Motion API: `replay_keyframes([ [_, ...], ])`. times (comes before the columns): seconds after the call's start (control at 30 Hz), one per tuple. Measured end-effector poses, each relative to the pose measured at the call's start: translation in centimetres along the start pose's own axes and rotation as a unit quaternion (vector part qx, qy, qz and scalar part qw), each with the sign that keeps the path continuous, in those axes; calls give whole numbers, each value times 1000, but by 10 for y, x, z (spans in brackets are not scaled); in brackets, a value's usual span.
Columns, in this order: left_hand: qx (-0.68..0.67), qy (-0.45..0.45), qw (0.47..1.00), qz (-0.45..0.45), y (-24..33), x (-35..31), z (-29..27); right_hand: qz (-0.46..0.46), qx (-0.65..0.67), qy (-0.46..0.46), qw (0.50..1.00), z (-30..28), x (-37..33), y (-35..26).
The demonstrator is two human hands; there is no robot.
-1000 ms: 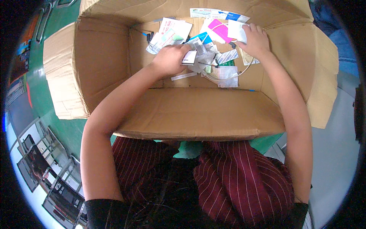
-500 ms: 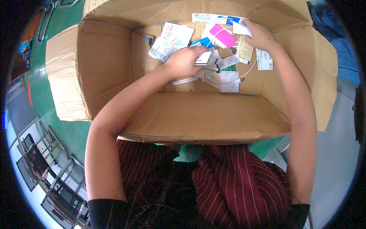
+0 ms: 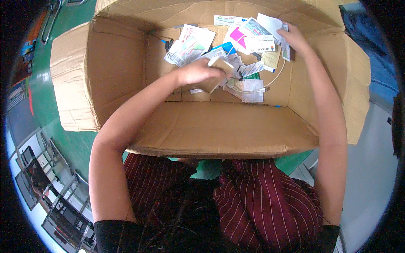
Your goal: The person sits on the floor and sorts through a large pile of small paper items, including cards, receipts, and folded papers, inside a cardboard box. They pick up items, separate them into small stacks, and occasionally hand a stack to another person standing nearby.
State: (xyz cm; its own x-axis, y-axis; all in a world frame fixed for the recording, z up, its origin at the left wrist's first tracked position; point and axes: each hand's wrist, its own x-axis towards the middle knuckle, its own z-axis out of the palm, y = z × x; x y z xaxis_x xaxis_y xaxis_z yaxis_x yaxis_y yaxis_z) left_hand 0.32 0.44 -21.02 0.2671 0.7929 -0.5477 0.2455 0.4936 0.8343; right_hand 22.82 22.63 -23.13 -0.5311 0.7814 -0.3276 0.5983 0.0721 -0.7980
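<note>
Both my hands reach into an open cardboard box holding loose papers and cards. My left hand is closed around a small flat box with a pale edge and a brownish side, tilted over the pile. At the far right, my right hand grips several white cards spread like a fan, its fingertips partly hidden behind them. Under the cards shows a bright pink piece. A white cable loops through the pile, beside a yellowish paper slip.
A white packet with red print lies left in the box, near a black cable end. A pale paper lies nearer me. Cardboard flaps stick outward. Metal-framed chairs stand on the left.
The cards at my right hand have spread out and now cover much of the pink piece. My left hand has shifted slightly left and tipped the small box, showing its brownish side.
</note>
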Motion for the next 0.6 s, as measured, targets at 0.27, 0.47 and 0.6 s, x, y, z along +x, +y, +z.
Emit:
replay_keyframes([
  [0.27,159,-36,982,96,-35,19,38,25,-292,87,952,3,-8,19],
  [0.47,-314,-66,947,-22,-8,17,35,30,-423,26,906,-7,-44,-68],
  [0.6,-471,9,882,-14,11,17,33,-77,3,-90,993,8,-66,-103],
])
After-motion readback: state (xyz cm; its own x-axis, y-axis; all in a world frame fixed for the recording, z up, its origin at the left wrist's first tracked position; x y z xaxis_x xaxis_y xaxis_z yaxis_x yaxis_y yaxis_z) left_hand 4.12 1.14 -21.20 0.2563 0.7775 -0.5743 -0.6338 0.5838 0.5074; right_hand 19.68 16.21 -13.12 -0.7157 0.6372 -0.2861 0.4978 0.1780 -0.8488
